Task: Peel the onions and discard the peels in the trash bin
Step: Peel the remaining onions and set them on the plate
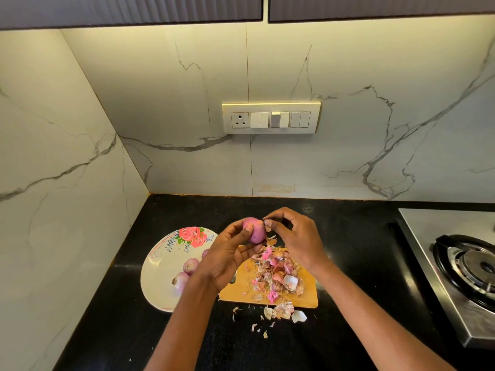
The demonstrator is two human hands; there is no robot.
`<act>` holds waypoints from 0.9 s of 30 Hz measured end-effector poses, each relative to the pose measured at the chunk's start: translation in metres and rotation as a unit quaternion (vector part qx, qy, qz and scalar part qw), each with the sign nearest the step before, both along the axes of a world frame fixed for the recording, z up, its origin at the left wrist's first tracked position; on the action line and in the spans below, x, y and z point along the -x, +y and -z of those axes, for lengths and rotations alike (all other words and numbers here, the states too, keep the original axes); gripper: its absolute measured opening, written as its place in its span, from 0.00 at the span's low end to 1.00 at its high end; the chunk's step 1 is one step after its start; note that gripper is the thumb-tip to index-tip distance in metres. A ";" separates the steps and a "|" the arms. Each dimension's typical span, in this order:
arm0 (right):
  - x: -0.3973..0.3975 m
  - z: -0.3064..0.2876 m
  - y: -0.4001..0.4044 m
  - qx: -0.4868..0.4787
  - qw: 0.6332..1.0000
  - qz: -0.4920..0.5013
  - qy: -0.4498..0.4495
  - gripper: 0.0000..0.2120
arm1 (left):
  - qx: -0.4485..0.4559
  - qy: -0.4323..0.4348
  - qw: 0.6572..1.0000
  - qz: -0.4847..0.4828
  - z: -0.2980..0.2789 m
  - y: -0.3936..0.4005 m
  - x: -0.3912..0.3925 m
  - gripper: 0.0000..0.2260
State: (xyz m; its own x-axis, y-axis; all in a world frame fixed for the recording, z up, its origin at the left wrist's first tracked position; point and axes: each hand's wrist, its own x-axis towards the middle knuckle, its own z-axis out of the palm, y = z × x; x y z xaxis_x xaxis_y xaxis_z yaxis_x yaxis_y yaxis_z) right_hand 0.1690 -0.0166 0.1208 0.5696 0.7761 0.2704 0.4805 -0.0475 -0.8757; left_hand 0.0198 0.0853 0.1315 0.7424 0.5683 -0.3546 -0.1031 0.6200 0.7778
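Currently holding red onion (254, 231) in left hand (227, 255), fingers curling round it above far edge of wooden cutting board (241, 286). Right hand (294, 236) pinching skin flake at onion's top, pulling it loose. Judging task well along: peel pile (278, 274) sitting on board, scraps spilling onto near black counter (361, 263). Peeled onions (187, 271) lying on floral plate (160, 263) at left. Remaining: finishing this onion, binning peels. Not seeing trash bin.

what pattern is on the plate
White with red-pink roses and small blue flowers near its far rim; head view shows it.
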 end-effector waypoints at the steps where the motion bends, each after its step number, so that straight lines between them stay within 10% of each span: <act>1: 0.002 0.002 0.000 -0.012 0.999 0.031 -0.012 0.03 | -0.021 -0.012 1.000 -0.006 0.000 -0.001 -0.002 0.23; 8: 0.028 0.011 0.006 -0.043 0.989 0.119 0.079 0.03 | -0.356 -0.006 0.931 -0.079 0.014 -0.015 -0.003 0.25; 18: 0.020 0.014 0.003 0.000 0.996 0.080 0.025 0.02 | -0.221 0.052 0.974 0.002 0.015 -0.007 -0.002 0.18; 27: 0.046 0.017 0.017 -0.035 0.911 0.165 0.378 0.06 | -0.629 0.105 0.766 -0.084 0.039 -0.012 -0.008 0.28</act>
State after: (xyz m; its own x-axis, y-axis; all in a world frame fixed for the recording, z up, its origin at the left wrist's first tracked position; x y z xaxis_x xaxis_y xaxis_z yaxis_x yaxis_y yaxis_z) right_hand 0.1228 0.0000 0.1037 0.8126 0.5249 -0.2532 -0.2902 -0.0124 -0.9569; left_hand 0.0279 0.0731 0.0923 0.6225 0.6397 0.4509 0.1095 -0.6417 0.7591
